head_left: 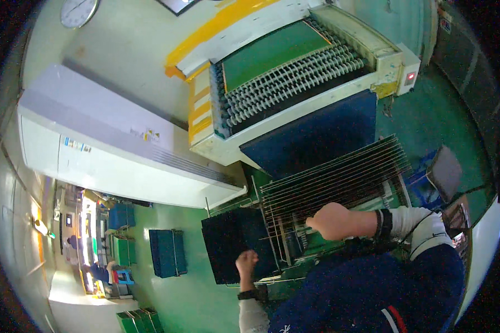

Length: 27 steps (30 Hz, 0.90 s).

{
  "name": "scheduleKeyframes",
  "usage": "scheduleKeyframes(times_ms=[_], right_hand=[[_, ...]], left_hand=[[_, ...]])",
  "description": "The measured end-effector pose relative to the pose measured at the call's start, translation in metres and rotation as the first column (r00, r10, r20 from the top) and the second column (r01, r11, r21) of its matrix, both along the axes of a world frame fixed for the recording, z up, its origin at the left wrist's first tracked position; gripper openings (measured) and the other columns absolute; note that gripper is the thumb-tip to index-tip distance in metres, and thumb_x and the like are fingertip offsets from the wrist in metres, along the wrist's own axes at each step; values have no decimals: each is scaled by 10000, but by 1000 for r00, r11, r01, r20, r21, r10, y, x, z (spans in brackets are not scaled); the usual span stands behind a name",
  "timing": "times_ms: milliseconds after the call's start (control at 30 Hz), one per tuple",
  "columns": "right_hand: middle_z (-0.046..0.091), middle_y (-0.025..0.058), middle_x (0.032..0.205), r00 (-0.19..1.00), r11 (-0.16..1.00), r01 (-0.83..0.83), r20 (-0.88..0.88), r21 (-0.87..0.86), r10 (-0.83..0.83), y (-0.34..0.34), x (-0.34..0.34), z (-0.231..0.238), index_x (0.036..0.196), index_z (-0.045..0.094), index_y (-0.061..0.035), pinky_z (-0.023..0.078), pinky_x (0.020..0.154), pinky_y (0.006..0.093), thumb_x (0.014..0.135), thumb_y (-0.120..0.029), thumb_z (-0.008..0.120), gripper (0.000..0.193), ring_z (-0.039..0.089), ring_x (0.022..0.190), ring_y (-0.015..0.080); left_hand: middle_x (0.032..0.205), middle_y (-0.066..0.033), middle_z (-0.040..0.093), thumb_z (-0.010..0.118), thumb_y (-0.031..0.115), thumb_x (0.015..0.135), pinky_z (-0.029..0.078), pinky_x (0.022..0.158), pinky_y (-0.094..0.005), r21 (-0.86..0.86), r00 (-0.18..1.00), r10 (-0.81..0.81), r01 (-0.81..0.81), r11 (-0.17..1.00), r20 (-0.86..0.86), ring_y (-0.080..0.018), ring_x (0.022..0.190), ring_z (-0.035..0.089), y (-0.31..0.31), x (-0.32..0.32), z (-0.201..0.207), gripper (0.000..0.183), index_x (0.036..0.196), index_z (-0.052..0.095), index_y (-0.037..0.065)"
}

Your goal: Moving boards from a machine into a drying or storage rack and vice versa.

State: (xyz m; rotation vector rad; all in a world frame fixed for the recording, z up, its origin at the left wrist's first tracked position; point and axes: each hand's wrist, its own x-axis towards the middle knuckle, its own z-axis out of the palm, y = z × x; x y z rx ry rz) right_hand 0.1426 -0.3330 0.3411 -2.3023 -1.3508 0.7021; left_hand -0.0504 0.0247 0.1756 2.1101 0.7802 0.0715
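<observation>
My left hand [246, 263] is closed on the near edge of a dark flat panel [233, 241] that lies level beside a wire rack. My right hand [330, 220] reaches across to the wire slot rack [333, 183], its fingers curled at the rack's front wires; whether it grips a wire or a panel there I cannot tell. Behind the rack a dark blue sheet [316, 136] hangs down from the outfeed of a roller conveyor machine [294, 77], on which a green board [272, 53] lies above the rollers.
A white cabinet unit [111, 150] stands at the left. Blue crates [166, 252] and green crates [139, 321] sit on the green floor. A person works at a bench far left [97, 272]. A dark panel [445, 172] rests at the right.
</observation>
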Motion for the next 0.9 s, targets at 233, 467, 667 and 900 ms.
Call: scheduleKeyframes(times_ms=[233,467,667,900], right_hand=[[581,176,625,986,969,-39,165,242,-2,-5,15,63,800,548,-29,460,516,485,731,-135,560,127,599,606,384],[583,86,706,928,740,257,54,622,-368,-60,77,153,783,560,-39,439,592,397,826,-193,615,169,579,665,249],[644,59,971,642,-134,741,-753,658,-145,-145,153,136,1163,563,-13,503,785,354,915,-205,536,315,618,868,198],[642,82,933,370,-156,927,-902,342,220,-114,193,29,998,565,-54,528,742,366,909,-184,555,158,628,860,211]], left_hand=[[846,-59,669,646,316,863,477,562,-238,-564,962,140,-252,786,-234,-110,634,604,-52,-71,-81,374,1066,625,3],[837,-98,682,678,386,808,502,644,-285,-349,951,45,-156,924,-307,-160,715,649,-66,-75,-124,420,986,656,7],[776,-100,676,661,420,789,486,656,-315,-203,921,-110,34,979,-374,-186,710,647,-78,-54,-117,426,932,673,19],[750,-58,665,652,298,820,477,598,-284,-478,968,23,-145,866,-251,-129,642,595,-52,-82,-137,307,952,666,22]])
